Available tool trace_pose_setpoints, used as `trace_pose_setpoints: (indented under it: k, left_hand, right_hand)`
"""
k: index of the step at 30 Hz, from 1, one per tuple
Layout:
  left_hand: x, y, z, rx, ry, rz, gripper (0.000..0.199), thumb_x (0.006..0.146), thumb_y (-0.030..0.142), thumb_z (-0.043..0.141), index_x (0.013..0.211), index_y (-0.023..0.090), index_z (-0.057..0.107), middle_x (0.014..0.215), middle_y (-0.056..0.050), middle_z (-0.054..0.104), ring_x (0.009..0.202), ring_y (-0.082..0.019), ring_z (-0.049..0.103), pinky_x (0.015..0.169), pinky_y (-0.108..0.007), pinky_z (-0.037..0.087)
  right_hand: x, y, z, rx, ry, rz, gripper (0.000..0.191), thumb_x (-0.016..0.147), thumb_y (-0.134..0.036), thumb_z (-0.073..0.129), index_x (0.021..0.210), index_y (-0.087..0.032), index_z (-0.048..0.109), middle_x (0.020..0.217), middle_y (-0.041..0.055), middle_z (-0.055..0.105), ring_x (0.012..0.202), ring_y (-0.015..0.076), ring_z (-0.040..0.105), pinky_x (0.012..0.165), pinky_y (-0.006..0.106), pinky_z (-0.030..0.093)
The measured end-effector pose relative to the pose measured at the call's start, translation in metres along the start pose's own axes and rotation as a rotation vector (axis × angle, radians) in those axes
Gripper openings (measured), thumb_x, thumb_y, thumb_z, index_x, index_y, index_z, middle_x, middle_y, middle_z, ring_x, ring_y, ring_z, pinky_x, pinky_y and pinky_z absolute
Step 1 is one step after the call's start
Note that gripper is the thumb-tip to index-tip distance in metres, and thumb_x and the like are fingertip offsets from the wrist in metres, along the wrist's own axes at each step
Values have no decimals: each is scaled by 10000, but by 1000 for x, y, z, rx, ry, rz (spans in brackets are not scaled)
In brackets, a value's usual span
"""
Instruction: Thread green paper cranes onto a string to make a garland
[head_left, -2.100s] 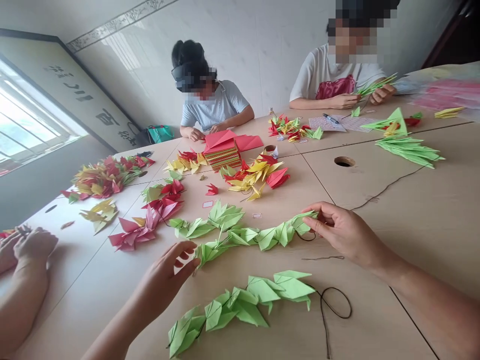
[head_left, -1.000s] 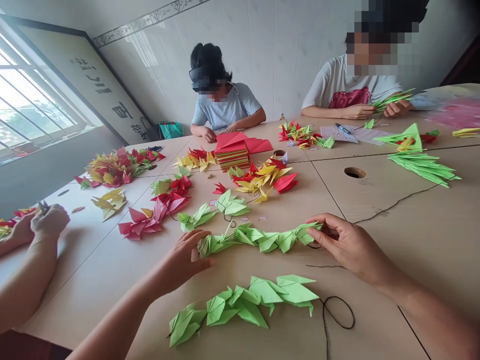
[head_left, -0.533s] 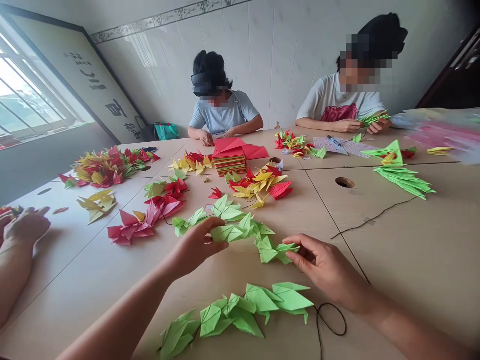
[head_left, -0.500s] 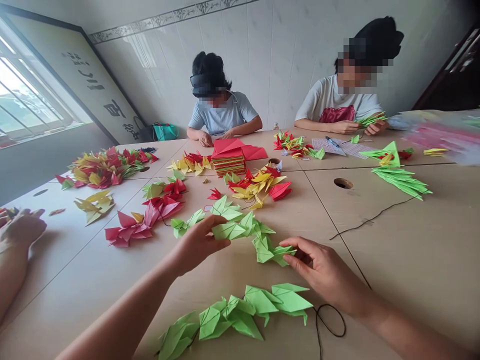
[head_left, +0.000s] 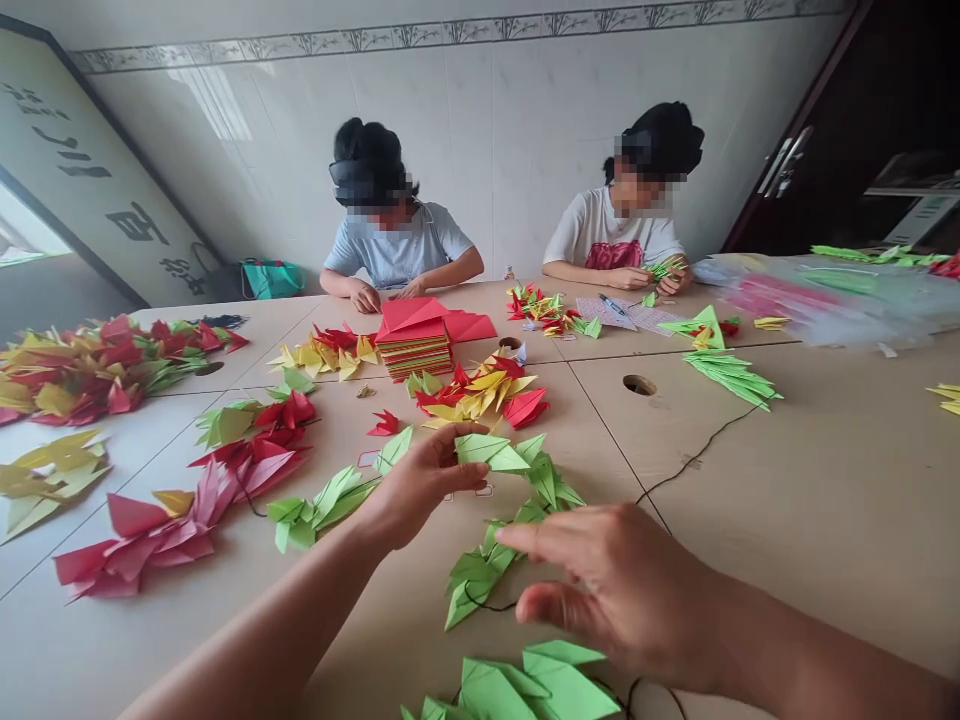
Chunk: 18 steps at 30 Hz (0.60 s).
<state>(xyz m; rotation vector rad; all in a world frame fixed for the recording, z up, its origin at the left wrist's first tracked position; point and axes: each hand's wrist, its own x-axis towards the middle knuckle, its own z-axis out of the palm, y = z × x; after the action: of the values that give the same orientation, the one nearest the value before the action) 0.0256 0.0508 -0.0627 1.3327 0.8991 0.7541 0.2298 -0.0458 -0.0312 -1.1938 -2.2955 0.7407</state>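
Note:
A string of green origami pieces (head_left: 491, 452), pointed like paper cranes, curves across the table in front of me. My left hand (head_left: 431, 475) pinches its upper bend between thumb and fingers. Over the string's near right part, my right hand (head_left: 600, 565) hovers with thumb and fingers apart, holding nothing; whether the index fingertip touches the paper I cannot tell. The string's lower end (head_left: 480, 575) points toward me, with a loop of black cord beside it. Nearest me lies a second green origami string (head_left: 502, 690), partly cut off by the frame's bottom.
Beyond my hands are red and yellow origami (head_left: 480, 390), a stack of coloured paper (head_left: 415, 345) and pink origami (head_left: 180, 520). A large mixed heap (head_left: 90, 365) lies left. Two people sit across. Right are a table hole (head_left: 640, 385), green folded strips (head_left: 731, 378) and plastic bags (head_left: 817, 300).
My right hand has let go of the string's end and opened. That end has swung toward me and to the left. My left hand keeps its pinch; the view has turned right.

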Motion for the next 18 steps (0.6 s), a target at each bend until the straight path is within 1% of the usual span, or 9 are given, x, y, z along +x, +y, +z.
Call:
trace_pose_setpoints:
  k: [1, 3, 5, 6, 8, 9, 11, 14, 18]
  left_hand:
    - [2, -1, 1, 5, -1, 4, 445, 745, 301, 762, 1151, 205, 609, 892, -15, 642, 770, -143, 599, 762, -309, 510]
    - [3, -2, 4, 22, 7, 20, 421, 769, 291, 746, 1157, 207, 605, 870, -9, 643, 753, -137, 585, 735, -287, 490]
    - [1, -4, 8, 43, 21, 39, 413, 790, 289, 727, 1174, 208, 600, 851, -9, 635, 750, -140, 569, 706, -275, 472]
    - [-1, -5, 10, 57, 28, 50, 423, 794, 288, 723, 1190, 211, 597, 859, -13, 629, 746, -143, 559, 687, -272, 464]
    - [-5, -9, 13, 84, 32, 95, 409, 792, 259, 718, 1185, 227, 609, 1034, -45, 613, 822, -156, 561, 690, -269, 460]
    - [-7, -11, 13, 109, 19, 142, 396, 799, 234, 706, 1185, 241, 615, 1161, -61, 578, 903, -170, 563, 720, -271, 465]
    - [-9, -16, 13, 135, -11, 189, 401, 817, 178, 676, 1200, 281, 614, 1288, -55, 513, 1046, -188, 536, 809, -275, 467]
    - [-10, -22, 12, 78, -50, 168, 419, 838, 159, 661, 1222, 311, 591, 1248, -38, 526, 1053, -173, 525, 879, -283, 470]
    - [-9, -26, 12, -31, -63, 111, 394, 853, 209, 675, 1223, 298, 574, 1135, -35, 551, 1004, -163, 531, 827, -262, 496]
  right_hand:
    - [4, 2, -6, 0, 91, 13, 425, 946, -536, 470, 1117, -213, 686, 808, 37, 692, 681, 181, 633, 599, 267, 483]
    - [14, 10, -14, 26, 251, 92, 382, 955, -517, 461, 956, -199, 673, 762, 20, 650, 614, 142, 571, 550, 243, 437]
    - [25, 20, -14, 91, 326, 195, 319, 937, -501, 508, 934, -203, 625, 726, -3, 612, 591, 124, 535, 533, 230, 419]
    - [30, 24, -11, 128, 333, 235, 289, 927, -486, 533, 956, -208, 605, 724, -12, 602, 590, 119, 528, 533, 225, 419]
    - [37, 31, -1, 187, 325, 270, 225, 916, -432, 570, 978, -216, 582, 751, -22, 599, 616, 112, 531, 554, 216, 425]
    - [39, 34, 4, 210, 314, 268, 185, 917, -397, 575, 961, -217, 577, 760, -25, 597, 632, 108, 533, 569, 212, 427]
    - [40, 38, 13, 269, 285, 256, 127, 924, -341, 567, 897, -217, 567, 747, -35, 583, 647, 103, 526, 582, 202, 425]
    - [37, 43, 18, 356, 238, 257, 156, 947, -318, 530, 830, -218, 552, 697, -51, 547, 622, 95, 490, 560, 189, 408]
    - [34, 48, 17, 337, 267, 239, 172, 953, -293, 521, 800, -219, 553, 669, -61, 520, 597, 85, 458, 549, 181, 386]
